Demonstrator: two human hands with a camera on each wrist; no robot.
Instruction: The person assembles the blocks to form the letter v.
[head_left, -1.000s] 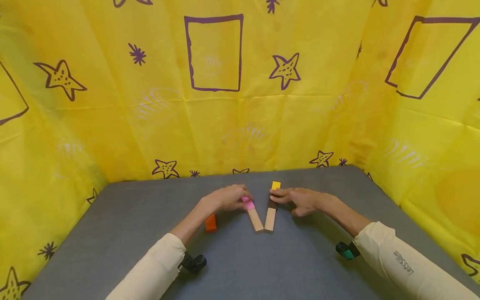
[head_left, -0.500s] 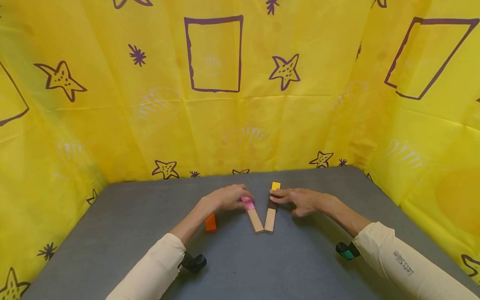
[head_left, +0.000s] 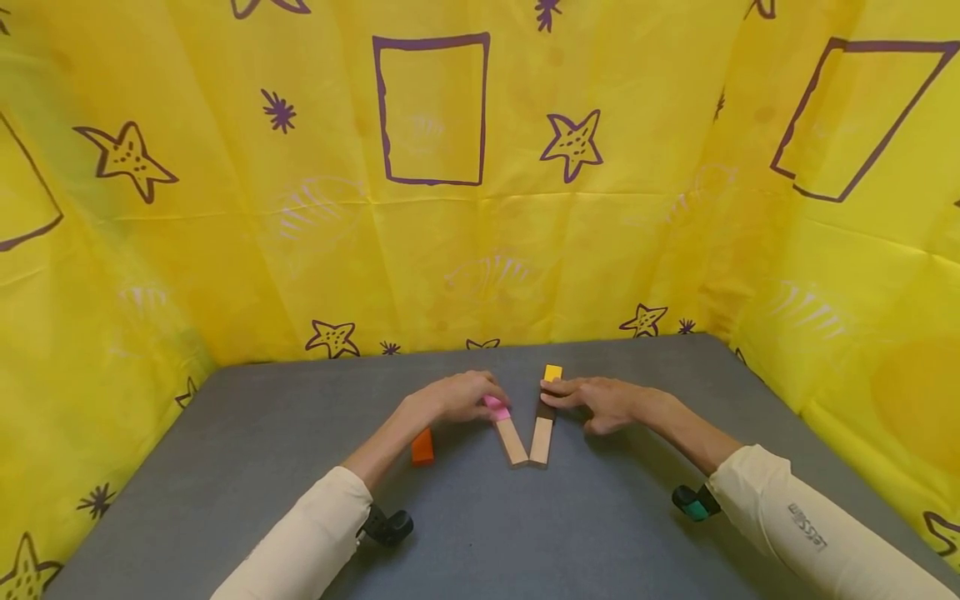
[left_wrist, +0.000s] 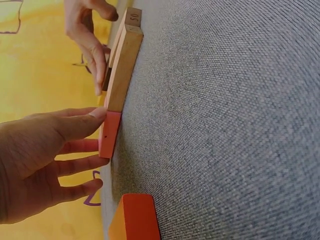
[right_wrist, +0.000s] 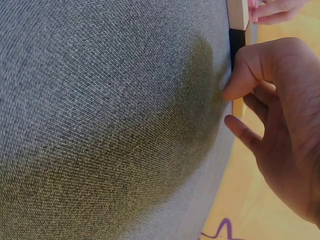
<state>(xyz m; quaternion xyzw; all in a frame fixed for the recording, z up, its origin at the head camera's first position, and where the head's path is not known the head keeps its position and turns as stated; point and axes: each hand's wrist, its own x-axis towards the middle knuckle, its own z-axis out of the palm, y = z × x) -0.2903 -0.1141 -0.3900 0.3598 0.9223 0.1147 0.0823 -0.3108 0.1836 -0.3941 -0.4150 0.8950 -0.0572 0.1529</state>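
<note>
Two bare hands tend a V of blocks on a gray tabletop [head_left: 480,533], its point toward us. We judge the step in hand to be alignment: the left hand [head_left: 461,396] pinches the pink block [head_left: 497,407] beyond the left plain wood block [head_left: 512,442]; the right hand [head_left: 607,402] lays extended fingers over the dark brown block [head_left: 546,412], short of the yellow block [head_left: 552,372]. We cannot tell whether its thumb touches. The next move, we think, calls for a clean release, then the orange block [head_left: 422,450], apart at left. Only the left wrist view shows us printed marks [left_wrist: 133,17] on the right plain wood block [head_left: 541,442].
</note>
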